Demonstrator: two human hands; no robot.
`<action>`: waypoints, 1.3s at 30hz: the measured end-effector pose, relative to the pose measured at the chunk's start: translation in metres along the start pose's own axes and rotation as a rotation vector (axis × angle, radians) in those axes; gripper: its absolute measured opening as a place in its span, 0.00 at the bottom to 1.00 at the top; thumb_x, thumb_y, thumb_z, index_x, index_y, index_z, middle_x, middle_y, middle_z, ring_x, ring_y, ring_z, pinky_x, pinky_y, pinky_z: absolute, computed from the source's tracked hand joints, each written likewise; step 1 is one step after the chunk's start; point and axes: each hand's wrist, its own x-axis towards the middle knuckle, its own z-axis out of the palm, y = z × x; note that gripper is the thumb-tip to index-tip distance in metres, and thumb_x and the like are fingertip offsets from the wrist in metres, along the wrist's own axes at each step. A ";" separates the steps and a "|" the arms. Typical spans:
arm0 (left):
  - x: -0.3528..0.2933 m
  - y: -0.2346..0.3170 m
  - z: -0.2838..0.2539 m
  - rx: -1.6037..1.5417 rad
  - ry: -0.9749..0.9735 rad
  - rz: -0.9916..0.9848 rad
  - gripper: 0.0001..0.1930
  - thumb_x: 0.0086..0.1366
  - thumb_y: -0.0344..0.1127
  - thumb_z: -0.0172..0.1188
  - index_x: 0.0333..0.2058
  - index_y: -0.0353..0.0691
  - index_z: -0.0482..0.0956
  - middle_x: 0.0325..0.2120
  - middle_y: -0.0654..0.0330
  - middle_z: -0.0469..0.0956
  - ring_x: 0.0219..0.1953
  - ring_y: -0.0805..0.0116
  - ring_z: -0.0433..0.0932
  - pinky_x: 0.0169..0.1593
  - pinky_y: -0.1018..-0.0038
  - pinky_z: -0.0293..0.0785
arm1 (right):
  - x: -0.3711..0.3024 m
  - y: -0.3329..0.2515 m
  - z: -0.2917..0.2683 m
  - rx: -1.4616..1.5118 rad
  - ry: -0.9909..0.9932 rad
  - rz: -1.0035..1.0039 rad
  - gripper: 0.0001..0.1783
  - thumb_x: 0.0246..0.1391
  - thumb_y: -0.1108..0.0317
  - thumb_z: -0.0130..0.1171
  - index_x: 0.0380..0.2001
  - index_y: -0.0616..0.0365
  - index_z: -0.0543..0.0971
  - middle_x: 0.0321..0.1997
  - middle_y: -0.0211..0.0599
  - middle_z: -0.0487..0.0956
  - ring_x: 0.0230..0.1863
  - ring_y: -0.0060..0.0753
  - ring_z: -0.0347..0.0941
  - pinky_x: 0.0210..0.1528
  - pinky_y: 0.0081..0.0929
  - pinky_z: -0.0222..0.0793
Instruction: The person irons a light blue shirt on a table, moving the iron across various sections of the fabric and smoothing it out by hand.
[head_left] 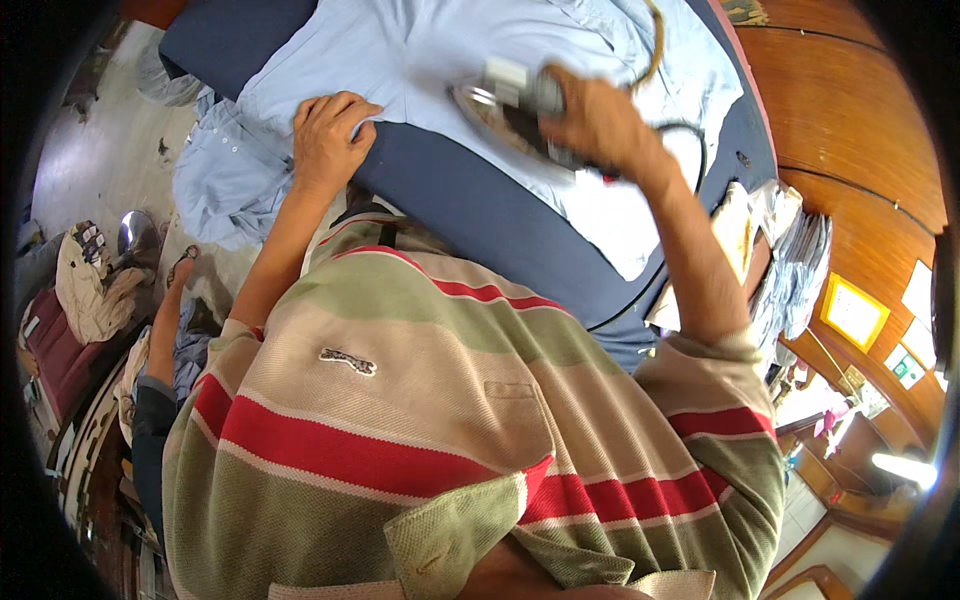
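A light blue shirt [430, 50] lies spread over a dark blue padded ironing surface [460, 185], part of it hanging off the left edge. On the near edge of the cloth my left hand [335, 135] has its fingers bent, thumb and forefinger pinching the fabric. My right hand [600, 120] is wrapped round the handle of a clothes iron [492, 120], blurred by motion. The iron is over the shirt, to the right of my left hand; its soleplate is mostly hidden.
A black cord [640, 295] runs down along the right side, and a brown cord [656, 50] lies over the shirt at the far right. Folded clothes [800, 270] are stacked by the wood-panelled wall [860, 130]. Heaped clothes [95, 290] and another person's leg [167, 320] show at left.
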 end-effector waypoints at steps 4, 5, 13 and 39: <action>0.022 0.036 -0.008 -0.066 -0.055 -0.035 0.13 0.53 0.37 0.57 0.38 0.46 0.78 0.39 0.64 0.74 0.43 0.66 0.72 0.51 0.65 0.58 | -0.067 0.007 0.032 0.106 0.064 0.072 0.20 0.41 0.64 0.60 0.40 0.57 0.70 0.26 0.54 0.77 0.31 0.53 0.76 0.34 0.42 0.72; 0.029 0.049 -0.004 -0.110 -0.061 -0.005 0.15 0.54 0.39 0.56 0.41 0.45 0.77 0.42 0.62 0.73 0.45 0.64 0.71 0.53 0.64 0.57 | -0.067 0.010 0.029 0.101 0.056 0.204 0.21 0.41 0.63 0.60 0.39 0.57 0.70 0.26 0.55 0.77 0.31 0.54 0.76 0.35 0.43 0.72; 0.046 0.078 0.067 0.265 -0.354 0.118 0.30 0.63 0.54 0.44 0.62 0.52 0.56 0.63 0.60 0.52 0.65 0.58 0.49 0.60 0.52 0.48 | -0.007 0.141 -0.003 0.145 0.473 0.273 0.26 0.37 0.57 0.61 0.40 0.63 0.75 0.31 0.55 0.78 0.34 0.50 0.77 0.39 0.37 0.72; 0.095 0.146 -0.038 -0.971 -0.245 0.120 0.28 0.67 0.48 0.40 0.59 0.35 0.59 0.50 0.51 0.69 0.50 0.61 0.68 0.56 0.64 0.58 | -0.063 0.041 0.031 0.200 0.319 0.346 0.21 0.39 0.62 0.59 0.39 0.57 0.73 0.26 0.50 0.78 0.32 0.52 0.76 0.35 0.42 0.71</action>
